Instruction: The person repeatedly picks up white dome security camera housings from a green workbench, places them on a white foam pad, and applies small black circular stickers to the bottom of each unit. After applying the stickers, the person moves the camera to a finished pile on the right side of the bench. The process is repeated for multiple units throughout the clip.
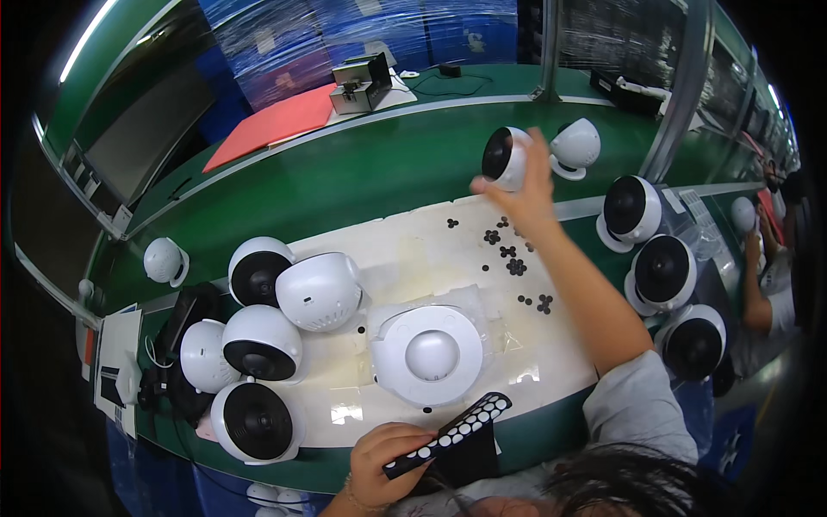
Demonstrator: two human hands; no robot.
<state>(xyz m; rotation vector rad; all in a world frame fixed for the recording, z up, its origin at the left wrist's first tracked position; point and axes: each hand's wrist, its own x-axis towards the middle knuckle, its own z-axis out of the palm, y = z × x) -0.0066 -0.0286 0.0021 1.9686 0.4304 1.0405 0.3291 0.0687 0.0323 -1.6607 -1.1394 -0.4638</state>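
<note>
The green bench (370,177) is viewed closely from head height, downward and forward. A wide fisheye field is covered.

i find no readable text, number or sign. pale patches (264,40) on the wrapped blue stacks (422,30) at the far side, and a dark patch (110,384) on the white sheet (121,334) at left, are too small to read.

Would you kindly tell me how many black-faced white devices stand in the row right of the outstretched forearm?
3: the far device, by the metal post; the middle device; and the near device, by the grey sleeve. None seems hidden.
</note>
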